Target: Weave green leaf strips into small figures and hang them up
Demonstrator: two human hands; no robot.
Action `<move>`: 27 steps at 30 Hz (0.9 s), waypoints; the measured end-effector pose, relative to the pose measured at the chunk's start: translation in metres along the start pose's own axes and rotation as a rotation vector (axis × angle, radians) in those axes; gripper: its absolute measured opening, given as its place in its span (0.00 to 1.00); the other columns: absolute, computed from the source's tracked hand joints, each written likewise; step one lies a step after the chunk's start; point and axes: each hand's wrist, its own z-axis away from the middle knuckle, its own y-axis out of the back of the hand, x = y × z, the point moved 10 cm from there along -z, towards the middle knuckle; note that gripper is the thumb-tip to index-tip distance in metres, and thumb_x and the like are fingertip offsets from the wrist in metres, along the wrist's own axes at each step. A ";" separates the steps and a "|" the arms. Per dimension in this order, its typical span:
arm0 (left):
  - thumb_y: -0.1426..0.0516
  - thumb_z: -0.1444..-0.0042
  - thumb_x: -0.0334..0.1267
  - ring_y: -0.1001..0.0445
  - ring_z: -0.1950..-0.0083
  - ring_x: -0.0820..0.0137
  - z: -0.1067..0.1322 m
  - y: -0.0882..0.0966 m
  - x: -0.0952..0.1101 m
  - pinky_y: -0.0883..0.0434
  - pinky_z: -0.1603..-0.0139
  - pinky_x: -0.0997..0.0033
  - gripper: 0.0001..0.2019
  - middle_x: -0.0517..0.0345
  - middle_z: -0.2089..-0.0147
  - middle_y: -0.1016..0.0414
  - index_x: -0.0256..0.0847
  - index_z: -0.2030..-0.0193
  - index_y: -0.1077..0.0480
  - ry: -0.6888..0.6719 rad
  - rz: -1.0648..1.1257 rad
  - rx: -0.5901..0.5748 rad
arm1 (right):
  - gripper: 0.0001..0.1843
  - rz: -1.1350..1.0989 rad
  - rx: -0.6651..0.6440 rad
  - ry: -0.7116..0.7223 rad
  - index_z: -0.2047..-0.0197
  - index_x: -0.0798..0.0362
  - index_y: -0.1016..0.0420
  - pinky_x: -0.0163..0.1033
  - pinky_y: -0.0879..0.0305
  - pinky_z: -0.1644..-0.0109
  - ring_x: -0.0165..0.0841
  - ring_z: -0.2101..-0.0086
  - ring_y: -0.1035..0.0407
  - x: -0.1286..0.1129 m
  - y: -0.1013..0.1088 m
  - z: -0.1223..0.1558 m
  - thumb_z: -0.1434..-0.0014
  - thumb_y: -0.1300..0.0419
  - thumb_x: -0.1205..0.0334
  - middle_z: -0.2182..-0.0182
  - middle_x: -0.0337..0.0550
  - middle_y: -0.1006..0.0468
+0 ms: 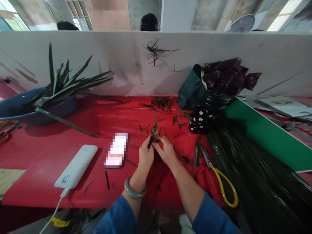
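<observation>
Both of my hands meet over the red tabletop [102,185], around a small dark-green piece of leaf strips [154,132] with ends poking up past the fingers. My left hand [146,152], with a bangle [135,190] on its wrist, pinches it from the left. From the right, the fingertips of my right hand [166,151] close on the same piece. Its lower part is hidden by the fingers. Scraps of leaf lie around, and a bunch of cut strips [161,102] sits by the wall. Yellow-handled scissors [220,177] rest to the right of my right forearm.
At left stand a blue basin [56,109] of long leaves, a white power bank [76,166] with a cable and a phone [116,150]. On the right are a dark bag [192,87], a flowered cloth [201,120] and long dark leaves [255,169]. A low wall [97,48] runs behind.
</observation>
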 end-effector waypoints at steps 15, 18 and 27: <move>0.47 0.53 0.42 0.31 0.63 0.72 0.004 -0.007 -0.007 0.36 0.60 0.73 0.12 0.55 0.66 0.28 0.36 0.65 0.30 0.129 0.230 -0.036 | 0.11 -0.490 -0.018 -0.274 0.76 0.55 0.36 0.30 0.46 0.74 0.25 0.78 0.44 0.037 -0.014 0.003 0.50 0.48 0.56 0.82 0.33 0.38; 0.45 0.55 0.43 0.32 0.70 0.74 0.004 -0.009 -0.019 0.36 0.66 0.75 0.12 0.58 0.72 0.28 0.35 0.70 0.30 0.248 0.364 -0.038 | 0.11 -0.481 -0.140 -0.260 0.77 0.55 0.37 0.31 0.46 0.72 0.25 0.78 0.45 0.033 -0.026 0.004 0.51 0.48 0.57 0.81 0.33 0.38; 0.43 0.59 0.44 0.32 0.71 0.75 0.010 -0.019 -0.030 0.36 0.66 0.75 0.12 0.61 0.73 0.29 0.37 0.72 0.31 0.434 0.567 -0.095 | 0.12 -0.776 -0.272 -0.433 0.76 0.56 0.35 0.33 0.44 0.68 0.25 0.76 0.42 0.025 -0.039 0.012 0.56 0.43 0.55 0.80 0.34 0.35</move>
